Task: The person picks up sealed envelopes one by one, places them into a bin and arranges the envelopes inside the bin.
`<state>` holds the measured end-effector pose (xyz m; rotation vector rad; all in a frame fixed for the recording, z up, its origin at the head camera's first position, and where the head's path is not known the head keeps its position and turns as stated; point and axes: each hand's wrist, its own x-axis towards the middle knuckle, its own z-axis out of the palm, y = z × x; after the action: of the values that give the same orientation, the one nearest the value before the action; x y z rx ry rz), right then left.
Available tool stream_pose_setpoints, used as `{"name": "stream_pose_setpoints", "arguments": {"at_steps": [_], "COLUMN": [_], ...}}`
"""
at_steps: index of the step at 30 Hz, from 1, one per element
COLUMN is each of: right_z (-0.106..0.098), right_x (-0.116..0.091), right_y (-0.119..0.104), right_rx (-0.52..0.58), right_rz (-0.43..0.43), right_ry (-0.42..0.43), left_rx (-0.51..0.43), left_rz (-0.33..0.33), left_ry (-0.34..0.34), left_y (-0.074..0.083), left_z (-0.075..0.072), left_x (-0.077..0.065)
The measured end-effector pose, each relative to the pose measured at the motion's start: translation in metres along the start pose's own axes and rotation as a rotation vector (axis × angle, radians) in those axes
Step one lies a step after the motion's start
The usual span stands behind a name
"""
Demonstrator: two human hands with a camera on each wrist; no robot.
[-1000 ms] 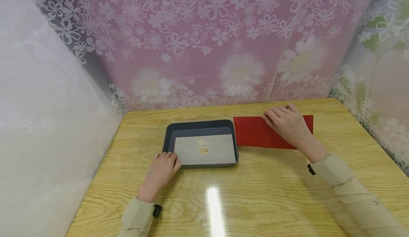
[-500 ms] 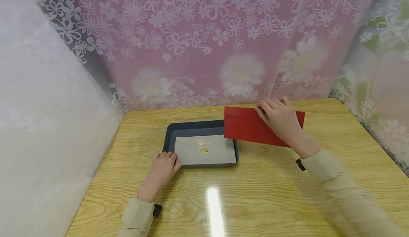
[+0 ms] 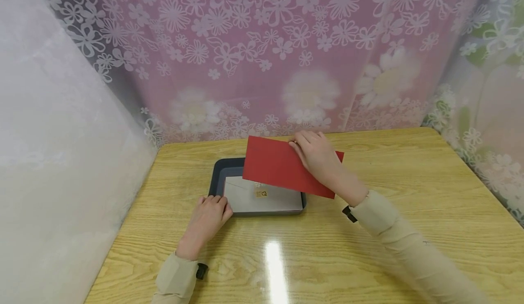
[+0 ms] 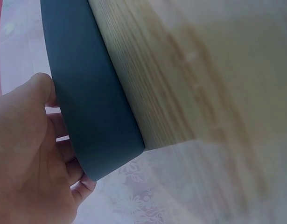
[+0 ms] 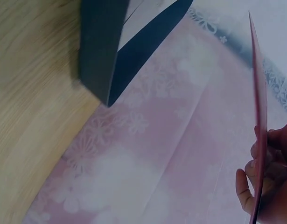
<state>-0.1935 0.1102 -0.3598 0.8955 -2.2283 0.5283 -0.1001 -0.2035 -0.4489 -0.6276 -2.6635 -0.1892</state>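
Note:
A dark blue-grey tray lies on the table, and a pale grey envelope with gold print rests inside it. My left hand grips the tray's near left corner. In the left wrist view, thumb and fingers lie on either side of the tray wall. My right hand pinches a red envelope by its far long edge, above the tray's right part. It is tilted and hides much of the grey envelope. The right wrist view shows the red envelope edge-on, apart from the tray.
The wood-grain table reaches back to a pink floral curtain. A white sheet hangs along the left side, and another floral curtain along the right.
My right hand has carried the red envelope leftward, from beside the tray to above it, and the envelope has tilted. My left hand and the tray have stayed put.

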Motion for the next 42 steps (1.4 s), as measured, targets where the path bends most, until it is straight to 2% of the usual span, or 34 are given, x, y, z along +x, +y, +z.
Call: {"name": "stream_pose_setpoints", "arguments": {"at_steps": [8,14,19,28,33,42], "right_z": [0.02,0.036,0.052,0.072,0.08,0.078], "right_x": [0.013,0.015,0.011,-0.008,-0.017,-0.024], "right_y": [-0.017,-0.02,-0.022,-0.025,-0.025,-0.029], "right_rx": [0.031,0.078,0.041,-0.001,0.002,-0.073], "right_rz": [0.019,-0.004,-0.037,-0.048,-0.046,-0.004], "right_ry": [-0.025,-0.019,-0.057,-0.282,-0.347,-0.609], "left_rx": [-0.011,-0.026,-0.035,-0.033,-0.021,-0.031], "left_rz": [-0.002,-0.027,-0.046,-0.052,-0.067,-0.067], "left_ry": [0.0,-0.041,-0.065,-0.074,-0.102,-0.101], "left_y": [0.0,0.001,0.001,-0.002,-0.002,-0.001], "left_z": [-0.001,-0.003,-0.002,0.001,0.001,-0.001], "left_x": [0.0,0.0,0.0,0.0,0.0,0.0]}}
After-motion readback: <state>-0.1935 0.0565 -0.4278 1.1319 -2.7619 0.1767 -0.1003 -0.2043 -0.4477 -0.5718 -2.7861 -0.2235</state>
